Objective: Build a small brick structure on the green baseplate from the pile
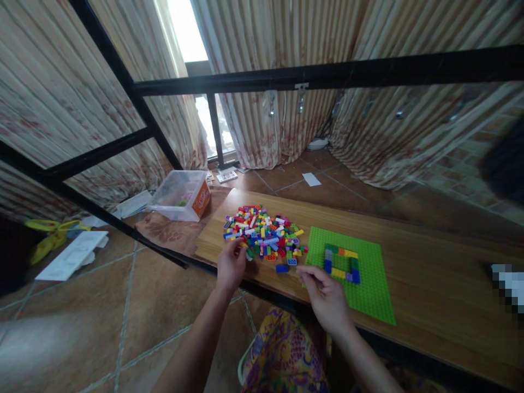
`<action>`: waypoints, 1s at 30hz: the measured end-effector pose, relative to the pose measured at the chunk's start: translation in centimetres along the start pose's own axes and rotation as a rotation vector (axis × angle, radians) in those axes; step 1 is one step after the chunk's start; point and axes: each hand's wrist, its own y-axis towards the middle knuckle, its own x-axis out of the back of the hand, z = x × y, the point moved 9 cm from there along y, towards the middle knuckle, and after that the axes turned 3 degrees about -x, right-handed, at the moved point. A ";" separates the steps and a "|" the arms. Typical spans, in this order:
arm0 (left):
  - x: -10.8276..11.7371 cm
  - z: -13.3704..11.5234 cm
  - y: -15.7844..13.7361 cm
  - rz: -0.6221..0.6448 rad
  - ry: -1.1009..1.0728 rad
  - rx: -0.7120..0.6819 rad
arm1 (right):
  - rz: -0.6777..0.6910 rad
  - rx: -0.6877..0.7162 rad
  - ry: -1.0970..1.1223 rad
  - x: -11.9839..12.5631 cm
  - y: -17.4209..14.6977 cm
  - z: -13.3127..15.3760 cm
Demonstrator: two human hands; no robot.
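Note:
A heap of mixed-colour toy building bricks [266,232] is spread over the left part of the wooden table. My left hand [230,266] is at the heap's near left edge, fingers curled in a pinch among the bricks; what they grip is hidden. To the right lies a green baseplate [374,289] bearing a hollow square of multicoloured bricks [338,273]. My right hand [327,297] is over the baseplate's near left corner, thumb and fingers pinched together on something too small to make out. A blue brick [281,268] lies between my hands, beside another blue brick [292,262].
A clear plastic box [176,191] with an orange label stands beyond the table's left end. Black metal bars [254,82] cross above the far side, before long curtains [262,131]. A pixelated patch [510,284] covers something at the table's right.

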 end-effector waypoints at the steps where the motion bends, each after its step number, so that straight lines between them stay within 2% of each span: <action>1: 0.2 0.3 0.0 -0.017 -0.094 0.042 | 0.002 -0.001 0.002 0.0 0.0 0.0; 5: 0.4 0.0 -0.3 -0.037 -0.428 0.123 | 0.019 -0.003 0.029 -1.1 -0.2 0.5; 9: -0.1 -1.5 -1.3 -0.040 -0.553 0.138 | 0.046 0.005 0.045 -3.5 -0.2 1.8; 13: -1.5 -2.9 -2.8 -0.010 -0.582 0.126 | 0.041 0.052 0.008 -5.5 0.5 3.4; 18: -2.8 -4.5 -4.0 0.076 -0.469 0.052 | 0.009 0.133 0.031 -5.5 1.2 4.4; 22: -2.9 -4.6 -4.2 0.064 -0.474 0.072 | 0.014 -0.018 0.183 -5.2 1.2 2.7; 26: -2.9 -3.9 -4.1 0.020 -0.592 0.196 | -0.017 -0.199 0.441 -5.3 1.1 0.7; 28: -3.1 -3.1 -4.5 0.004 -0.694 0.341 | -0.052 -0.253 0.559 -5.2 1.1 0.0; 30: -4.1 -2.6 -5.4 0.066 -0.793 0.505 | -0.079 -0.267 0.595 -5.2 1.0 -0.4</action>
